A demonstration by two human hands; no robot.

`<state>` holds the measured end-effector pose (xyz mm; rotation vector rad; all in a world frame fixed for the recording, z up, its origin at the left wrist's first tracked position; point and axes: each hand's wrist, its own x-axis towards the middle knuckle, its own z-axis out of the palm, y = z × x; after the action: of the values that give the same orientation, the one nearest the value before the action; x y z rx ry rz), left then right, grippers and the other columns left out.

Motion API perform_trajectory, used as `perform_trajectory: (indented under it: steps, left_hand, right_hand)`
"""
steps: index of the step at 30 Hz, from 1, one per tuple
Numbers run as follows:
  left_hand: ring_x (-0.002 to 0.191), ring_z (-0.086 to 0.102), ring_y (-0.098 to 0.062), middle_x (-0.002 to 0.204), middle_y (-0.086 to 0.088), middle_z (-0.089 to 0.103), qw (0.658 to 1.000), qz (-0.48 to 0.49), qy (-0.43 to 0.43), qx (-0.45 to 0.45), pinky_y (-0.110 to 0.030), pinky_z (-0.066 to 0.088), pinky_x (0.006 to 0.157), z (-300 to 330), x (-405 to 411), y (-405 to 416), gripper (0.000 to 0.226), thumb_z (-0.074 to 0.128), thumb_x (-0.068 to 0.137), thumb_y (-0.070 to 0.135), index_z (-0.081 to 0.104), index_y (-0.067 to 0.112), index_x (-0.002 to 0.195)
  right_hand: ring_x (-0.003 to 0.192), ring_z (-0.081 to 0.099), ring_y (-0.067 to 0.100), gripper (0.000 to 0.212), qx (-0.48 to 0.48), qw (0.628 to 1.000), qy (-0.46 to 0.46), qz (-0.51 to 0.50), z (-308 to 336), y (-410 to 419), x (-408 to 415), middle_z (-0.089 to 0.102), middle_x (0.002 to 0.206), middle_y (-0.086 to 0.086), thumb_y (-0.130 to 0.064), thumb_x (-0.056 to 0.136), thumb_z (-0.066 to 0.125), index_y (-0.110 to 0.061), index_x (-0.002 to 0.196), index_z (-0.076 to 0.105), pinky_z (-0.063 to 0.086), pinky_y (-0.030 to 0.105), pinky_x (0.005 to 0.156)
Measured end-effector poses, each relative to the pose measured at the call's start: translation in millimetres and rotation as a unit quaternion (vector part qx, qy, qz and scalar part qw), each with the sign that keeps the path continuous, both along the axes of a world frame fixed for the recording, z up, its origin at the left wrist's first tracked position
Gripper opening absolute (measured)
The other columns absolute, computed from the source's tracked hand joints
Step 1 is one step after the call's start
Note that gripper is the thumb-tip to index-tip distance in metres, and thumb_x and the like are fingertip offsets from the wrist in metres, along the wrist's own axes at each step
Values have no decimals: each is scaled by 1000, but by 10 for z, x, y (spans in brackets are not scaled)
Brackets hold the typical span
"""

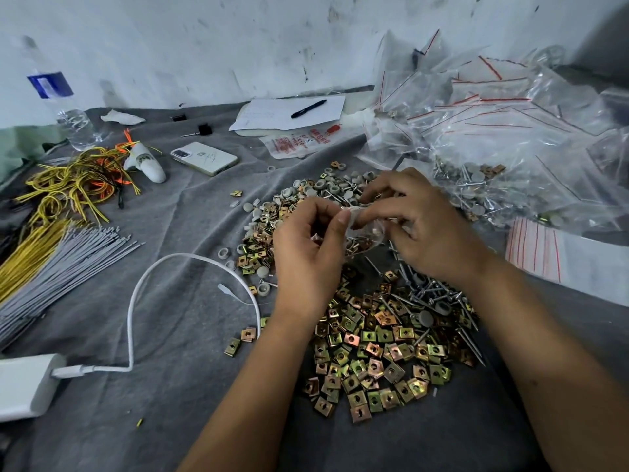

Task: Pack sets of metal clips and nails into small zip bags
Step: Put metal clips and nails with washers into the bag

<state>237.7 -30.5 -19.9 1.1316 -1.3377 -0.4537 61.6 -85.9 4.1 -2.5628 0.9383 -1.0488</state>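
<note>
Nearest: white power bank (25,386) at the lower left edge, on the grey cloth (190,386). Its white cable (136,298) loops up and over toward the middle.

Just right of centre, a heap of square brass-coloured metal clips (374,356) lies spread on the cloth, with loose nails (439,294) along its right and far side.

Above the heap, both forearms reach in. Left hand (306,247) and right hand (425,229) meet over the pile, each pinching the top edge of one small zip bag (360,233) between thumb and fingertips. Bag is clear and hangs between the hands; it appears to hold some clips and nails, though the fingers cover most of it.

Behind the hands: a scatter of grey round caps (326,185) mixed with more clips.

Left side, mid-distance: a bundle of grey cable ties (61,260), with yellow wires (68,185) (a few orange ones among them) beyond it.

Right side: a flat stack of empty red-striped zip bags (544,253), and behind it a large heap of filled bags (510,131) rising toward the wall.

Farther back: a white phone (204,158) lying flat, a sheet of paper (289,112) with a black pen (308,109) resting on it, and a clear water bottle (64,107) at the far left against the wall.
</note>
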Motion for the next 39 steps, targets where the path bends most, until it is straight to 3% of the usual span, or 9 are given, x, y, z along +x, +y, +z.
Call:
perform_trajectory:
  steps: [6, 10, 14, 17, 21, 29, 33, 35, 39]
  left_hand:
    - [67, 53, -12, 75, 2, 61, 997, 17, 72, 27, -28, 43, 65, 7, 28, -32, 14, 63, 102, 12, 65, 14, 88]
    - [82, 64, -12, 87, 3, 69, 993, -9, 109, 40, -31, 52, 76, 37, 50, -1, 40, 49, 101, 48, 69, 14, 96]
    - [113, 69, -29, 113, -2, 76, 970, -139, 152, 133, -64, 42, 110, 35, 25, 5, 51, 38, 97, 69, 75, 35, 103]
    - [106, 70, -34, 109, -11, 76, 971, -162, 134, 112, -60, 50, 101, 24, -15, 16, 53, 45, 97, 62, 75, 20, 106]
    - [81, 71, -22, 90, -7, 76, 983, -101, 140, 63, -36, 57, 69, 35, -16, 19, 18, 61, 103, 25, 74, 14, 97]
    - [85, 70, -42, 92, -20, 74, 990, -38, 139, -1, -46, 58, 77, 69, 14, 22, 35, 51, 106, 26, 73, -1, 98]
    - [86, 73, -39, 97, -21, 75, 968, -78, 239, -6, -50, 60, 82, 112, 19, 28, 36, 49, 107, 31, 73, 5, 100]
    - [87, 73, -34, 95, -14, 76, 954, -88, 285, -15, -47, 61, 83, 141, 44, 18, 34, 48, 108, 30, 76, 15, 94]
    - [87, 73, -35, 92, -10, 77, 959, -33, 279, -30, -49, 60, 83, 125, 104, -26, 35, 51, 108, 30, 79, 23, 88]
  right_hand:
    - [99, 58, 10, 16, 31, 998, -50, 7, 27, -12, -29, 68, 103, -4, -7, 82, 83, -19, 93, 81, 42, 19, 75]
    - [99, 67, 17, 15, 90, 987, -128, 32, 42, -20, -59, 72, 103, -3, -10, 82, 84, -14, 95, 78, 55, 38, 72]
    - [94, 71, 26, 16, 152, 954, -248, 78, 76, -25, -78, 73, 99, 5, -7, 83, 82, -16, 94, 75, 61, 40, 79]
    - [90, 71, 20, 17, 178, 939, -285, 73, 50, -29, -50, 74, 94, 1, -12, 82, 83, -21, 93, 74, 58, 33, 83]
    - [84, 70, 17, 19, 190, 929, -308, 73, 33, -3, 5, 73, 87, -5, -17, 81, 85, -29, 89, 73, 59, 31, 78]
    - [103, 72, 18, 41, 259, 904, -324, 101, 79, 67, 52, 75, 110, -1, -35, 89, 76, -25, 125, 59, 59, 32, 83]
    - [92, 75, 12, 22, 338, 910, -211, 112, 54, 101, 13, 78, 101, -10, -49, 81, 76, -45, 102, 73, 61, 24, 71]
    - [83, 76, 22, 20, 305, 935, -154, 97, 26, 89, 19, 78, 92, 1, -41, 80, 78, -28, 95, 77, 64, 36, 71]
    - [71, 75, 16, 12, 321, 925, -179, 97, 1, 59, 31, 78, 83, 5, -26, 84, 77, -16, 89, 76, 58, 24, 60]
